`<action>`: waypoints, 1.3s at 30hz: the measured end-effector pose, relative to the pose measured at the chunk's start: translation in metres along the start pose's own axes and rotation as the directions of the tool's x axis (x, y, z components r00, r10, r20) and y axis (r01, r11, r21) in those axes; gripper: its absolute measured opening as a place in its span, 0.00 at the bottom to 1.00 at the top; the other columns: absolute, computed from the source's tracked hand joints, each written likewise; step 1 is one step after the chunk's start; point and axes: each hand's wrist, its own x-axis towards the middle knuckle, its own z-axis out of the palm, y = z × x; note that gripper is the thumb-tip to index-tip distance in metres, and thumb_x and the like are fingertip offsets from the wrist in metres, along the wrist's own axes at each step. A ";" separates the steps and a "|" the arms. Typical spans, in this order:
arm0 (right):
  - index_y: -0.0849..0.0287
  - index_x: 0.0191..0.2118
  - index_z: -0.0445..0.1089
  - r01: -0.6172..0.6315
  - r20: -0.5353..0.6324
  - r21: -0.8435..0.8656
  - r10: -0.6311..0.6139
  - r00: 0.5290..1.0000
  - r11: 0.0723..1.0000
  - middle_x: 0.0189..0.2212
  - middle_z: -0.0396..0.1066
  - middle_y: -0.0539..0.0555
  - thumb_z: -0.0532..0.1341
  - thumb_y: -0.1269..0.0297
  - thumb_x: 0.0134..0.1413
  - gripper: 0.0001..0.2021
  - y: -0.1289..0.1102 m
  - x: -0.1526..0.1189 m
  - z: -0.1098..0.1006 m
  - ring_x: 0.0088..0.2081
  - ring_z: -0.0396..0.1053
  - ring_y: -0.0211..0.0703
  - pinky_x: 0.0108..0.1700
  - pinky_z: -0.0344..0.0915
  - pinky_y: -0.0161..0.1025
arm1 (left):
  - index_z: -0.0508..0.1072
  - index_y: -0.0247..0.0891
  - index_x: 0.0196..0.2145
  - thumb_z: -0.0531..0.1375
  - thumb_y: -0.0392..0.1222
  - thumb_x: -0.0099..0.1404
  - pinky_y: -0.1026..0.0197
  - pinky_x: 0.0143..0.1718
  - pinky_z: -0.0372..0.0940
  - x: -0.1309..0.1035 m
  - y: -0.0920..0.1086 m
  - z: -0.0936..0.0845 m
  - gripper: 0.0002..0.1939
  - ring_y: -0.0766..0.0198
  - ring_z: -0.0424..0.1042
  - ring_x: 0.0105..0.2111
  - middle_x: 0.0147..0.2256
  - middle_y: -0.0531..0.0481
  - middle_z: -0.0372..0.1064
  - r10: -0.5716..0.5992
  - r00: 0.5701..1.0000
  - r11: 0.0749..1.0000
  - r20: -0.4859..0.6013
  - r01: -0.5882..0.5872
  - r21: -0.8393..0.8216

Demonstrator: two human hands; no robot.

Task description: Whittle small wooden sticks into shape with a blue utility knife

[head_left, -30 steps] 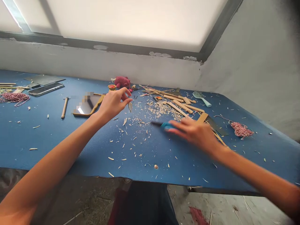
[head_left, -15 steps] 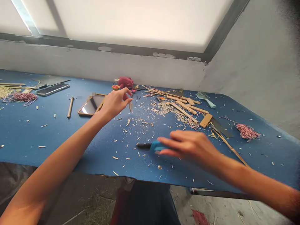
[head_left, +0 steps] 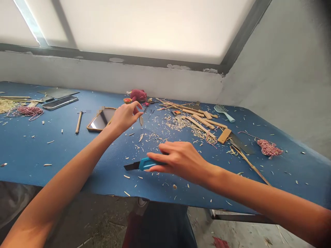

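My right hand point(head_left: 178, 160) is closed around a blue utility knife point(head_left: 144, 164). Its dark blade extends to the left, low over the front part of the blue table, among pale shavings. Farther back on the left, my left hand point(head_left: 128, 115) is bent at the wrist, thumb and fingers pinched. A small pale sliver point(head_left: 141, 120), seemingly of wood or bamboo, hangs below these fingertips and looks held by them. Just behind my left hand and wrist lies a tablet-like dark panel with a tan frame point(head_left: 100, 119), partly covered by the hand.
Bamboo strips point(head_left: 199, 119) and shavings lie back right, beside a tan-handled blade point(head_left: 224, 135), a mint hairbrush point(head_left: 224, 113) and red-white string point(head_left: 269, 147). A maroon bundle point(head_left: 138, 95) sits near the wall. Leftward are a hammer-like stick point(head_left: 79, 123) and a phone point(head_left: 60, 102).
My right hand has swept leftward with the utility knife, bringing the blade closer beneath my left hand. My left hand has shifted only slightly; the view has tilted a little.
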 end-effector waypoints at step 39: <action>0.52 0.45 0.72 -0.292 -0.122 -0.575 0.273 0.954 0.765 0.27 0.69 0.53 0.52 0.53 0.59 0.16 0.125 -0.113 -0.006 0.23 0.61 0.37 0.24 0.47 0.36 | 0.69 0.43 0.41 0.55 0.46 0.62 0.60 0.33 0.59 -0.006 0.023 -0.002 0.11 0.63 0.71 0.31 0.32 0.51 0.74 0.065 0.998 0.998 -0.013 -0.065 0.003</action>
